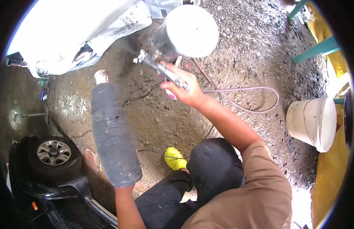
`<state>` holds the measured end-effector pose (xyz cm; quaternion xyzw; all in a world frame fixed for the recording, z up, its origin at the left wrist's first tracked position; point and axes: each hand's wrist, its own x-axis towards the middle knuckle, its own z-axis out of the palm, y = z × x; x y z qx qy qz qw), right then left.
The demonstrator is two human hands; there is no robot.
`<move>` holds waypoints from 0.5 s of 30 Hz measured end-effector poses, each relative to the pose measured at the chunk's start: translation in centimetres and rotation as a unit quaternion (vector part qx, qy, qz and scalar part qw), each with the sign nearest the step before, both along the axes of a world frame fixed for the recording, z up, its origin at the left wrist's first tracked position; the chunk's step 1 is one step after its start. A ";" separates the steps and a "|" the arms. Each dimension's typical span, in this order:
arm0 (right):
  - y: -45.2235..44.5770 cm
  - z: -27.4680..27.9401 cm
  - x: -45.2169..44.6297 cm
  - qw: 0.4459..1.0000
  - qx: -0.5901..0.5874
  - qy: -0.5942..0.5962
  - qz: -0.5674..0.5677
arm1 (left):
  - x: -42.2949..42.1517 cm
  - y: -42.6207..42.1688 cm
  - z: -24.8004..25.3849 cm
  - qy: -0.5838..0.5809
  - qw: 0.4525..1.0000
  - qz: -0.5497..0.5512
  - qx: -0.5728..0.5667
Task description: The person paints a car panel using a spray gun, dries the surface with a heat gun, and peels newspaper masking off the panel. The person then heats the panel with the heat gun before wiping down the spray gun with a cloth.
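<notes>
Right hand (190, 89) clamped on my spray gun (157, 68), upper centre, nozzle aimed upper left! | My left hand's hidden by the dark cylinder (113, 133), left of centre, grip can't be told!

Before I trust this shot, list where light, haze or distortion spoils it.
Head view: white surface beside the newspaper blown out; round white lid nearly featureless; wet ground glinting; faint haze off the front of the spray gun; strong wide-angle curvature, corners black.
</notes>
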<state>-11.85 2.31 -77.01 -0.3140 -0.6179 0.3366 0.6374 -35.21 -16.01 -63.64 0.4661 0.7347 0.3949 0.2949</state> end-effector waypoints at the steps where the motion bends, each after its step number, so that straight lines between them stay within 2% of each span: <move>1: -0.5 0.4 0.6 0.999 0.038 -0.031 -0.007 | 0.0 0.0 -0.1 0.096 0.994 -0.050 0.006; 2: -0.8 0.9 1.3 0.999 0.017 -0.024 0.019 | 0.0 0.1 -0.3 0.192 0.977 -0.091 0.021; 6: 1.1 2.4 3.1 0.973 -0.172 0.120 0.098 | 0.5 0.3 -1.0 0.065 0.993 -0.059 0.074; 7: 2.2 3.0 3.5 0.972 -0.172 0.151 0.059 | 0.5 0.2 -0.9 0.084 0.990 -0.074 0.087; 8: 3.0 3.9 4.6 0.958 -0.229 0.166 0.054 | 0.6 0.2 -0.8 0.103 0.986 -0.088 0.100; 9: 4.6 3.6 5.2 0.963 -0.218 0.158 0.000 | 0.4 0.0 -0.5 0.158 0.975 -0.117 0.099; 11: 8.5 2.5 7.1 0.968 -0.194 0.124 -0.097 | 0.0 -0.4 -0.8 0.121 0.981 -0.126 0.088; 12: 10.0 2.4 8.2 0.968 -0.182 0.099 -0.140 | -0.4 -0.7 -1.5 0.029 0.991 -0.107 0.076; 13: 10.6 3.2 9.0 0.966 -0.173 0.128 -0.141 | -0.6 -0.8 -1.7 -0.065 0.991 -0.091 0.067; 15: 13.6 2.3 11.3 0.959 -0.188 0.091 -0.191 | -0.6 -0.9 -1.9 -0.251 0.965 -0.048 0.055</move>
